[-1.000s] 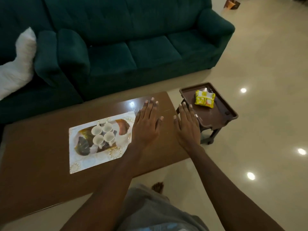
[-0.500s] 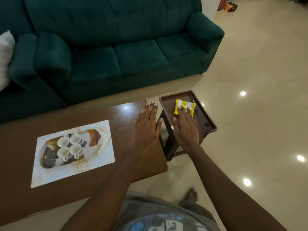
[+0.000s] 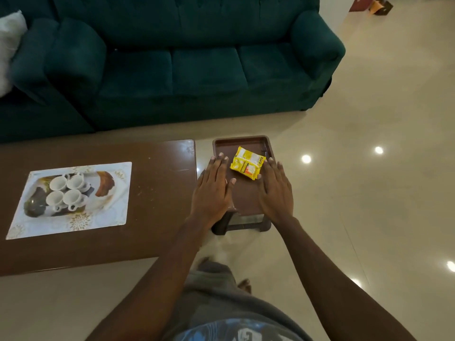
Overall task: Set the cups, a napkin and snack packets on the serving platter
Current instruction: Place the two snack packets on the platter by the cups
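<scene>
We held our flat, empty left hand [image 3: 213,190] and right hand [image 3: 275,190] over the brown plastic stool-tray [image 3: 246,200], flanking the yellow snack packet [image 3: 248,163] at twelve o'clock; picking it up looked next.

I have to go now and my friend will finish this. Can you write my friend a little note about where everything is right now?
Left hand: open, flat, holding nothing, over the left edge of the small brown stool.
Right hand: open, flat, empty, over the stool's right side.
Yellow snack packet: lying on the stool between the two hands, not gripped.
Platter: on the brown table, with four white cups sitting on it.
Done: cups are on.
Left: move the packet to the platter. I cannot see a napkin for sure.
</scene>
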